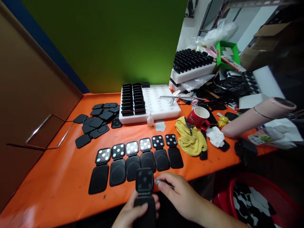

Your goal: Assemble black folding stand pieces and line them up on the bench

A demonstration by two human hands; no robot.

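My left hand [135,209] is wrapped round a black hinged two-panel piece [144,181], held upright and unfolded at the table's front edge. Its upper panel shows several dark round spots. Just to the right, my right hand [177,191] pinches a small shiny round piece [157,181] between thumb and fingertips, apart from the panel. Beyond my hands, a row of similar unfolded black pieces [118,172] lies on the orange table [59,180]. Their upper panels [118,151] carry several silvery discs, and their lower panels are plain black.
A pile of black pieces [96,123] lies at left near a wire frame [51,145]. Behind stands a white foam tray [152,117] with black pieces and tweezers [182,98]. At right are a small bottle [150,120], yellow cloth [190,136], red mug [198,117] and pink tumbler [258,117].
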